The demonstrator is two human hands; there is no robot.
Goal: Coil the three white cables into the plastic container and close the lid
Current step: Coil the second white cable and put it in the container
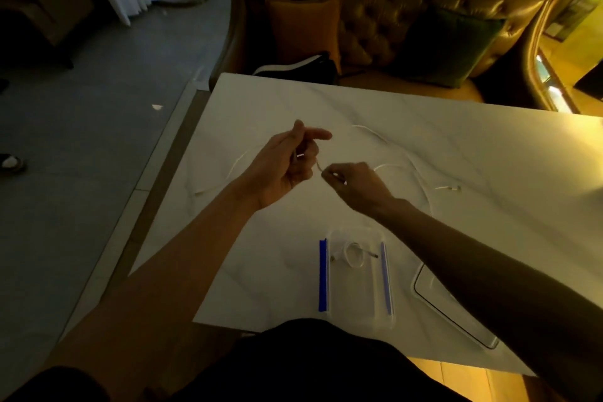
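A clear plastic container (360, 310) with blue side clips stands open near the table's front edge. One coiled white cable (353, 254) lies inside it at the far end. My left hand (284, 166) is raised over the table and grips the end of a white cable. My right hand (355, 184) pinches the same cable close beside it. A loose white cable (225, 174) trails left on the table, and another white cable (421, 183) curves to the right, ending in a plug. The clear lid (456, 323) lies right of the container, partly under my right forearm.
The white marble table (456, 147) has its left edge near my left arm. A tufted sofa (385, 29) with an orange and a green cushion stands behind it. A dark bag (300, 67) rests at the table's far edge. Grey floor lies to the left.
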